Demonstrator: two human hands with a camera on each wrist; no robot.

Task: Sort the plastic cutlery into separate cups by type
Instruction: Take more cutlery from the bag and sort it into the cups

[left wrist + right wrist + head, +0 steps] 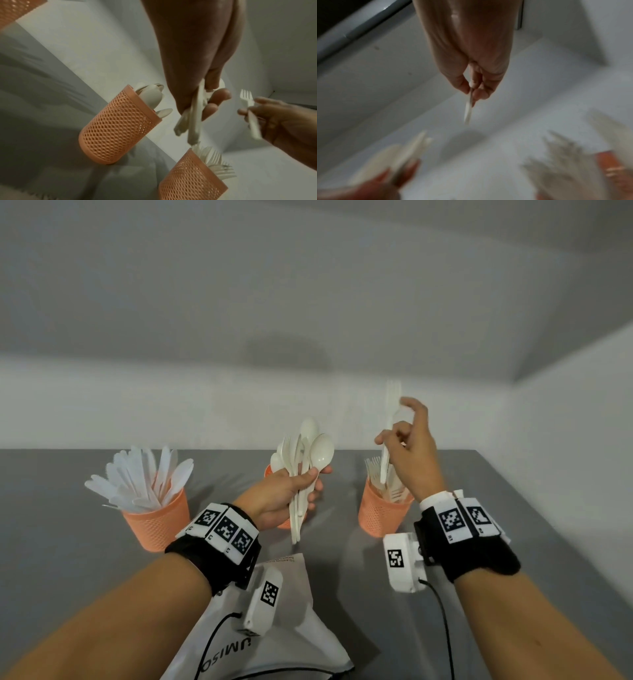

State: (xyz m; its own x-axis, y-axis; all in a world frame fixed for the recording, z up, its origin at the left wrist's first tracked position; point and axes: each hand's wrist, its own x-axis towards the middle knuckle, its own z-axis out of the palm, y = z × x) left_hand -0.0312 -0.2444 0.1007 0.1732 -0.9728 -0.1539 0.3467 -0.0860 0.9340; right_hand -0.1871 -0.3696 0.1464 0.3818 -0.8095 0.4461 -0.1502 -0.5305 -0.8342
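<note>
Three orange mesh cups stand in a row on the grey table. The left cup is full of white knives, the middle cup holds spoons, and the right cup holds forks. My left hand grips a bundle of white spoons and forks upright in front of the middle cup. My right hand pinches a single white fork by its handle, tines up, above the right cup. In the blurred right wrist view the fork hangs from my fingertips.
A white drawstring bag with black lettering lies on the table near me, under my left wrist. A white wall runs behind the cups and along the right. The table's right edge passes close to the fork cup.
</note>
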